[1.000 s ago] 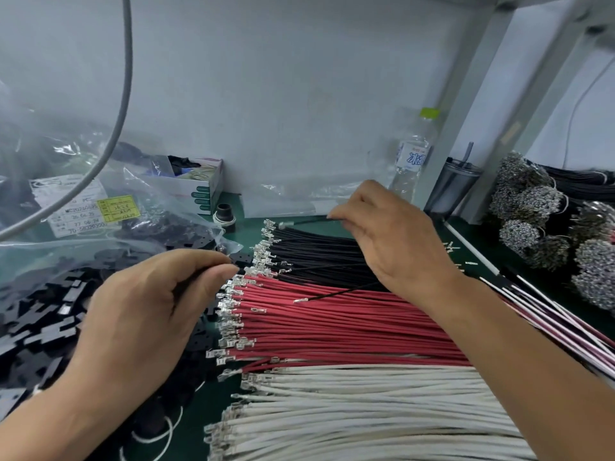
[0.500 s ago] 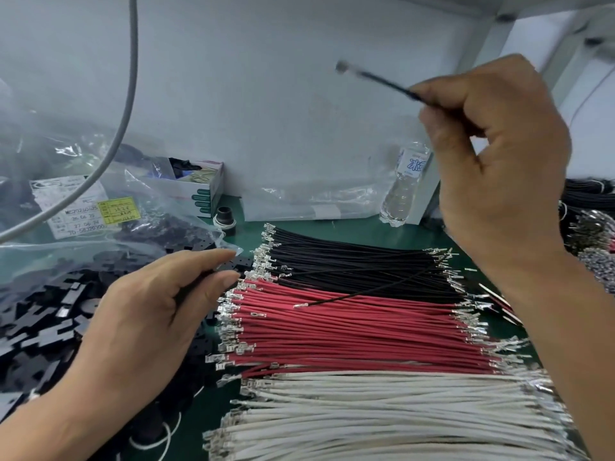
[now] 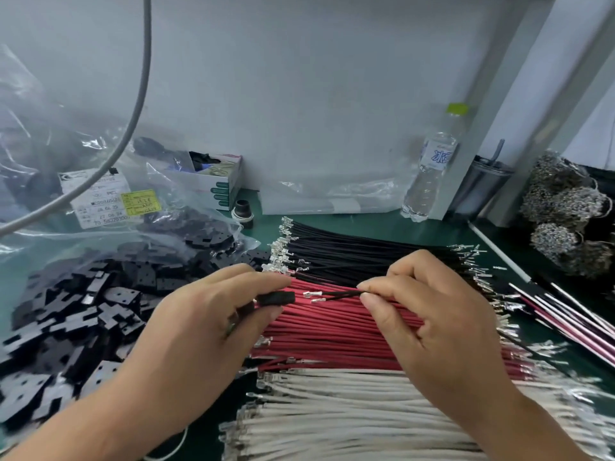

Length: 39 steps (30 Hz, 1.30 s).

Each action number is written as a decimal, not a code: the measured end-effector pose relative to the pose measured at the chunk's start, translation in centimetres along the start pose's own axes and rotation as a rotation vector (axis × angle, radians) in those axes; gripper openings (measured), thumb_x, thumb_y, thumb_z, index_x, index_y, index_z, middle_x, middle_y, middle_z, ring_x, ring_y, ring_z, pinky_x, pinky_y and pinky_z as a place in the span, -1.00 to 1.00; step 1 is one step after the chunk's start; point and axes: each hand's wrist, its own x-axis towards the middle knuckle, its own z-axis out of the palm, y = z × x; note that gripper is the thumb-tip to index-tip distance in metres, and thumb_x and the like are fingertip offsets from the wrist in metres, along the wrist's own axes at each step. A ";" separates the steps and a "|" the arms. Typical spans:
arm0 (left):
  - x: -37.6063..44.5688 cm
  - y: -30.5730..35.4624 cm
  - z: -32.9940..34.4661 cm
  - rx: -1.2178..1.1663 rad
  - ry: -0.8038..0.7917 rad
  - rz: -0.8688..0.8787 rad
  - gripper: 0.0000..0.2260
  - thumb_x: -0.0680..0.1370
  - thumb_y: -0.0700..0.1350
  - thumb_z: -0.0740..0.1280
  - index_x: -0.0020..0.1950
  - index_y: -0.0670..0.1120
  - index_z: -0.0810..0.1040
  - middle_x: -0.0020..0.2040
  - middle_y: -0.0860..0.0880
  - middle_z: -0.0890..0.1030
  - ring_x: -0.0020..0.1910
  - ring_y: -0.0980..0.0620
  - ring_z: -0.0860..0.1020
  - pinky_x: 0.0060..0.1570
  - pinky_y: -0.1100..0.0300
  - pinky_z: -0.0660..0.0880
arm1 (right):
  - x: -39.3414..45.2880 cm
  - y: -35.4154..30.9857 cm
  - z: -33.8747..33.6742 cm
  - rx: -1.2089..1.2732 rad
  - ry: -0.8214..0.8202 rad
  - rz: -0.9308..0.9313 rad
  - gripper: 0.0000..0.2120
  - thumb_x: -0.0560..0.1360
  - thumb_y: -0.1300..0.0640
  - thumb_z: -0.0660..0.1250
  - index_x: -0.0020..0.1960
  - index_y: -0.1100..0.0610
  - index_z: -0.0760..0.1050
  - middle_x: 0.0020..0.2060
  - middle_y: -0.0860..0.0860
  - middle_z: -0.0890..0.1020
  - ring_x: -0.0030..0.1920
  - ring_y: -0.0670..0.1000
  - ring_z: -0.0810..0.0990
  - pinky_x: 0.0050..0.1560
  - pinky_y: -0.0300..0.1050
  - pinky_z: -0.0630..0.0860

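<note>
L hand [image 3: 199, 327] pinches small black plug [image 3: 276, 298]. R hand [image 3: 429, 314] pinches thin black wire [image 3: 342, 293] btwn thumb & finger, metal tip just beside plug, above red wires [image 3: 332, 331].

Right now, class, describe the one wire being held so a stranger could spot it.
On the green table lie rows of wires. Above the red wires, the right hand pinches one black wire, the only one held, not lying in a row.
</note>
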 end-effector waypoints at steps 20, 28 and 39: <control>-0.2 0.8 0.6 -0.106 0.052 -0.093 -0.77 0.40 -0.11 0.57 -0.12 0.24 0.70 -0.10 0.38 0.68 -0.07 0.35 0.64 -0.08 0.62 0.41 | 0.1 -0.9 0.2 0.196 -0.124 -0.012 -0.89 0.56 0.06 0.37 0.01 0.00 0.68 -0.15 -0.14 0.55 -0.22 -0.07 0.57 -0.32 -0.09 0.51; -0.2 0.7 0.5 -0.139 0.083 -0.093 -0.79 0.41 -0.13 0.56 -0.08 0.19 0.74 -0.10 0.29 0.71 -0.08 0.28 0.66 -0.07 0.58 0.46 | 0.8 -0.8 -0.7 0.147 -0.128 -0.032 -0.90 0.56 0.04 0.37 -0.04 -0.03 0.67 -0.18 -0.18 0.54 -0.24 -0.13 0.56 -0.31 -0.19 0.49; -0.2 0.7 0.6 -0.164 0.043 -0.041 -0.76 0.40 -0.19 0.58 -0.06 0.14 0.77 -0.07 0.22 0.71 -0.07 0.25 0.68 -0.08 0.58 0.47 | 0.8 -0.9 -0.9 0.191 -0.316 -0.017 -0.90 0.52 0.00 0.37 -0.12 -0.09 0.66 -0.21 -0.19 0.54 -0.27 -0.13 0.54 -0.32 -0.13 0.47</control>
